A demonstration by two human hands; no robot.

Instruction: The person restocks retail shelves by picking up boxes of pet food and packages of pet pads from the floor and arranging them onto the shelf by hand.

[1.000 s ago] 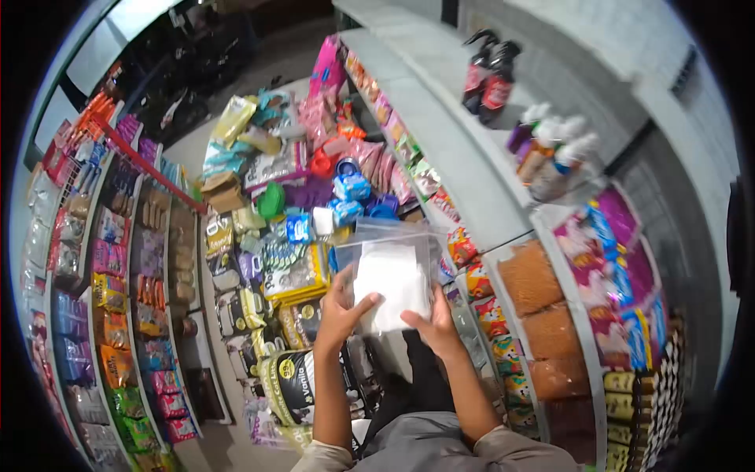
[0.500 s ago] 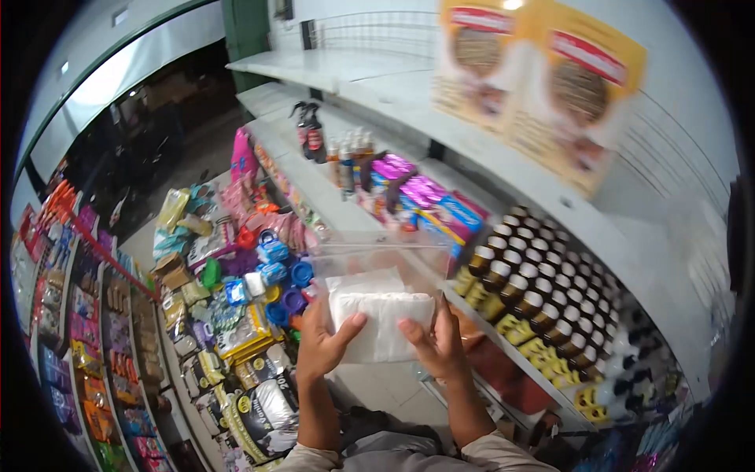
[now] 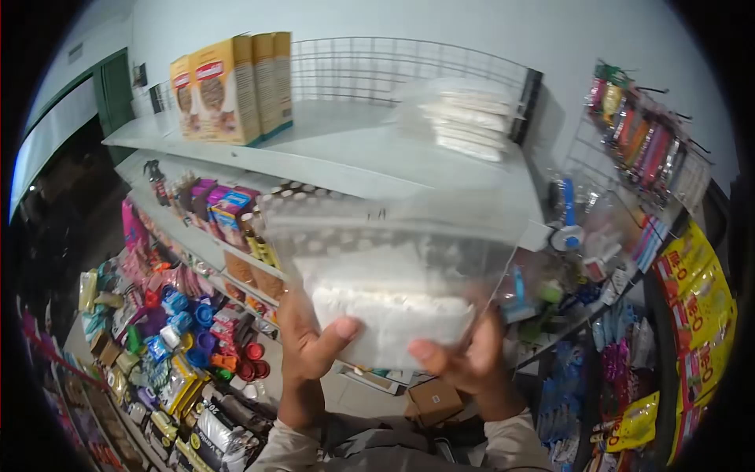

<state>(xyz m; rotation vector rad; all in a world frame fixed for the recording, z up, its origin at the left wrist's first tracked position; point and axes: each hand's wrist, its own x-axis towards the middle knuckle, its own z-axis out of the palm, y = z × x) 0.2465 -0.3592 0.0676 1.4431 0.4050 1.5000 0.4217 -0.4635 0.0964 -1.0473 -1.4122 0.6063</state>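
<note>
Gripping a clear bag (image 3: pixel 393 240) from both sides, the left hand (image 3: pixel 309 344) and right hand (image 3: pixel 474 354) clamp its white contents (image 3: pixel 392 324), thumbs in front, fingers curled partly behind.

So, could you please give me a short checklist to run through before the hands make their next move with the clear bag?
1. Left hand grips the clear bag: ok, thumb on its front.
2. Right hand grips it too: ok, though blurred.
3. White contents inside the bag: ok.
4. Bag's top closed: cannot tell.
5. Yellow boxes upright on the upper shelf: ok.
</note>
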